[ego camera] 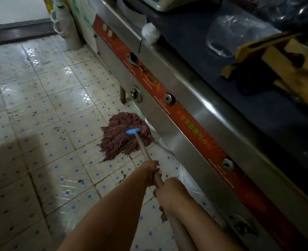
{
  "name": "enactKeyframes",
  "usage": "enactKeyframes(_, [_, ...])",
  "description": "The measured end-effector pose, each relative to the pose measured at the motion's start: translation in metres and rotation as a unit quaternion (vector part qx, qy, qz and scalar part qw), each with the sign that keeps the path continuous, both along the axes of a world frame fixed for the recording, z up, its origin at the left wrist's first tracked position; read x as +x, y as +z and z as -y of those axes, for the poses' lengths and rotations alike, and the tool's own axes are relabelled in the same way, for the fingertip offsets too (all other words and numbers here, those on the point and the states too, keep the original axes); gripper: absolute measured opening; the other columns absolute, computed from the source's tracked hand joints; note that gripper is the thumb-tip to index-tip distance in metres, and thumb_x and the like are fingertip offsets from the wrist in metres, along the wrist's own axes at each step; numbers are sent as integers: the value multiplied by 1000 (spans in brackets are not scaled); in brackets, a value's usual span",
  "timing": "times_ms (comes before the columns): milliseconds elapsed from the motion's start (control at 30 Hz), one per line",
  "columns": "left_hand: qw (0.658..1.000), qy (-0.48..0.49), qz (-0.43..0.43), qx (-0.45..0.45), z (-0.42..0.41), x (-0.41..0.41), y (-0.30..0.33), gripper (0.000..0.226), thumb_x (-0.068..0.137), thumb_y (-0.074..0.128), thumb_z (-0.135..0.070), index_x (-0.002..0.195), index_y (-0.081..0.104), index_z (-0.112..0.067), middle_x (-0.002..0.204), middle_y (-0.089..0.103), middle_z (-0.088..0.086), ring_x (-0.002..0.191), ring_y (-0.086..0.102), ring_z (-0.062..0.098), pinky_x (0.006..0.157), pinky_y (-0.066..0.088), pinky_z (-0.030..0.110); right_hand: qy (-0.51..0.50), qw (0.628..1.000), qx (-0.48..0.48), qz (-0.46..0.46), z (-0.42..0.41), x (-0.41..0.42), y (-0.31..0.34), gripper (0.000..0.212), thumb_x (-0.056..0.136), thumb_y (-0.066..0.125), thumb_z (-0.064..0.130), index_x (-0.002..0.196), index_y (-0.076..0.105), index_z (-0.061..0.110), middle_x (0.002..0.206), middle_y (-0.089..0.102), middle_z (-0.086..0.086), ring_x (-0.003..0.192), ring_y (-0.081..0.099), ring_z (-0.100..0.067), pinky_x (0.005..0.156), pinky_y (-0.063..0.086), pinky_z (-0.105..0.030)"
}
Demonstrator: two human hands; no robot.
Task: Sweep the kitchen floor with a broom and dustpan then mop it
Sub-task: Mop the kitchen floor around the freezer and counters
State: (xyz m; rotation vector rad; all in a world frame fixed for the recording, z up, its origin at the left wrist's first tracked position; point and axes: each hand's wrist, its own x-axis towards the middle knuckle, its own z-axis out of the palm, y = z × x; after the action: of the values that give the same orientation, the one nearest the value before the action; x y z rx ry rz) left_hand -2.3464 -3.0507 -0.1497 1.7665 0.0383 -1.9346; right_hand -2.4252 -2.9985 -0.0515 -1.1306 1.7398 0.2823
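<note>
A string mop with a reddish-brown head [120, 136] and a blue clamp [132, 131] lies spread on the tiled floor [46, 105], close to the foot of a steel counter. Its pale handle [143, 149] runs back toward me. My left hand [150, 173] grips the handle farther down the shaft. My right hand [169, 193] grips it just behind, nearer my body. The tiles look wet and shiny, with dark specks of dirt scattered over them.
A long stainless-steel cooking counter [194, 113] with a red panel and knobs runs along the right. On top lie clear plastic bags [238, 35] and yellow cardboard [285, 64]. A counter leg [122, 95] stands beyond the mop. A dark baseboard [17, 31] edges the far wall.
</note>
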Motion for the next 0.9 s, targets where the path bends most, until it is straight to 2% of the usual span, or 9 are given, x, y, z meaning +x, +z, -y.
enactKeyframes(133, [999,33,-10,-17,12,10,-3,18,100,43,-23,106,39,-7,58,38,3,30,38,11,28,30,8,9,999,43,13,20,13,6,24,91,53,12,115,52,8,80,60,-8,45,58,-15,40,50,-23])
enactKeyframes(233, [998,55,-5,-40,14,28,5,15,100,42,-17,106,33,-7,59,36,5,38,37,12,30,30,11,35,998,60,8,27,33,18,22,88,57,7,110,53,4,77,60,-11,45,58,-17,43,53,-26])
enactKeyframes(333, [997,50,-8,-51,12,55,12,15,101,39,-16,106,30,-5,60,35,6,27,37,10,27,29,10,55,996,66,16,26,61,29,21,87,57,7,108,52,5,79,61,-13,48,60,-19,53,58,-30])
enactKeyframes(500, [996,72,3,-50,-7,121,14,27,102,37,-15,126,35,-5,60,34,7,20,35,10,25,27,10,123,989,84,15,15,121,30,27,89,55,8,115,51,6,80,62,-12,44,60,-18,45,52,-25])
enactKeyframes(567, [995,86,-2,-44,-21,148,15,15,102,37,-16,109,39,-3,59,34,7,29,36,13,29,30,16,149,985,88,17,6,147,29,22,89,54,9,110,52,7,80,62,-12,48,62,-19,50,56,-27])
enactKeyframes(667, [993,114,10,-33,-49,197,12,31,103,37,-20,76,38,-5,58,35,6,27,36,13,34,28,21,194,976,96,13,-13,193,24,15,87,54,9,102,52,7,80,63,-13,55,66,-22,59,60,-33])
enactKeyframes(767, [988,152,28,-21,-80,248,13,23,102,39,-21,90,39,-2,48,40,6,22,36,12,40,28,25,238,965,113,18,-34,244,24,8,87,54,8,87,46,9,80,63,-14,54,66,-24,56,60,-33])
enactKeyframes(833, [982,186,33,-14,-102,286,13,18,101,40,-21,101,36,-4,42,40,5,17,32,10,35,29,21,276,953,125,23,-49,281,25,11,87,54,7,93,45,9,78,61,-14,49,63,-23,49,57,-30])
enactKeyframes(900, [975,220,32,-8,-124,320,13,21,102,40,-22,92,40,-3,49,39,6,18,33,11,31,27,18,308,941,136,29,-63,313,27,17,87,54,8,102,44,9,80,60,-13,54,64,-25,53,58,-32])
